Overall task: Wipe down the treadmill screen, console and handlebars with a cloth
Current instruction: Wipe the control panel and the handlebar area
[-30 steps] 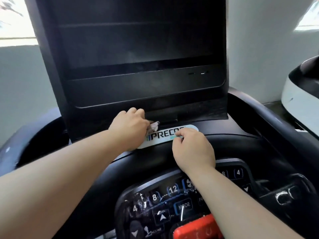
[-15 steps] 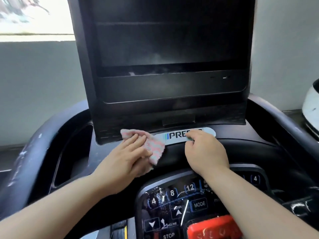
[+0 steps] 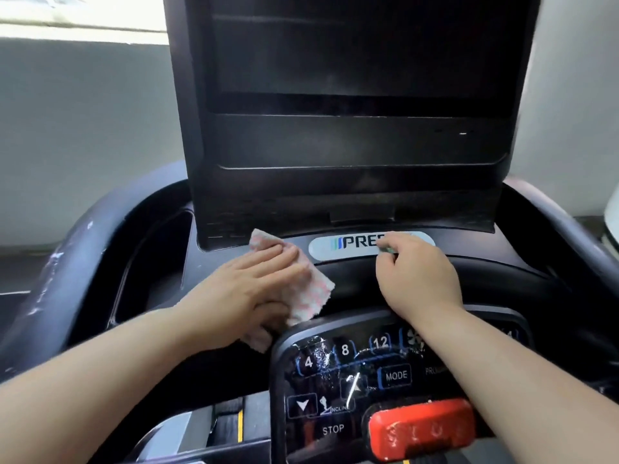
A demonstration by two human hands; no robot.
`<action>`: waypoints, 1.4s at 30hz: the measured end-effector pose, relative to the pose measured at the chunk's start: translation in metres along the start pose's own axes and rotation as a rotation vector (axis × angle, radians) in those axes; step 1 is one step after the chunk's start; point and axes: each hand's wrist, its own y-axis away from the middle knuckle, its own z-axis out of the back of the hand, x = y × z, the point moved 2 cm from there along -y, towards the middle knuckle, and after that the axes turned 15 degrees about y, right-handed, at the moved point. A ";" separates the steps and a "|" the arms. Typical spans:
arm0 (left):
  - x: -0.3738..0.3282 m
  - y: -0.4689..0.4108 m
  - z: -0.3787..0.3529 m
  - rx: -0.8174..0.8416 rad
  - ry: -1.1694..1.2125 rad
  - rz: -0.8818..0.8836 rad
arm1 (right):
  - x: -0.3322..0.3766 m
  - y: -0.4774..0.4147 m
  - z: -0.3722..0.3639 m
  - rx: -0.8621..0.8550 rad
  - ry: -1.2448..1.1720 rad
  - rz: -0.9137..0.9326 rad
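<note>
1. Your left hand (image 3: 248, 289): fingers straight and together, flat on the pink-and-white cloth (image 3: 311, 296), pressing it to the black console (image 3: 351, 284) just below the screen (image 3: 351, 55) housing's left corner.
2. Your right hand (image 3: 415, 279): fingers curled, tips on the logo badge (image 3: 331, 246); whether it pinches anything, you cannot tell.
3. Keypad (image 3: 345, 373), red stop button (image 3: 422, 430): nearest you.

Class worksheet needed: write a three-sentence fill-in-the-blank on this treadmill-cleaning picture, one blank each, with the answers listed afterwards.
The left hand presses a pink ____ flat on the console.
The right hand touches the logo plate, whose visible letters read ____.
The big button beside the STOP label is ____.
Missing words: cloth; PRE; red.
</note>
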 end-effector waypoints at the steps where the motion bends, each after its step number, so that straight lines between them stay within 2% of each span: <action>1: -0.001 -0.014 0.002 0.013 -0.012 0.006 | 0.000 0.000 0.000 0.000 -0.004 -0.003; 7: -0.013 -0.060 -0.013 0.030 -0.028 0.080 | 0.000 0.000 0.001 0.009 -0.032 0.006; 14: -0.005 0.036 -0.011 -0.070 -0.049 0.326 | -0.001 0.003 0.003 0.019 -0.039 0.085; 18: -0.007 0.053 -0.005 -0.079 -0.103 0.453 | -0.001 0.001 0.002 0.015 -0.029 0.163; 25: -0.029 -0.034 -0.017 0.008 -0.104 0.223 | -0.001 -0.003 -0.002 0.043 -0.043 0.156; 29: -0.017 -0.013 -0.018 -0.033 -0.079 0.275 | 0.006 0.001 -0.001 0.033 0.024 0.161; 32: -0.002 0.038 -0.019 -0.139 -0.078 0.396 | 0.025 0.005 -0.003 0.043 0.045 0.181; 36: 0.016 0.082 -0.013 -0.177 -0.030 0.556 | 0.055 0.012 -0.010 0.052 0.037 0.211; 39: 0.025 0.065 -0.006 -0.181 0.018 0.546 | 0.073 0.015 -0.018 0.061 0.027 0.225; 42: 0.034 0.029 -0.002 -0.163 0.027 0.445 | 0.087 0.016 -0.024 0.050 0.028 0.217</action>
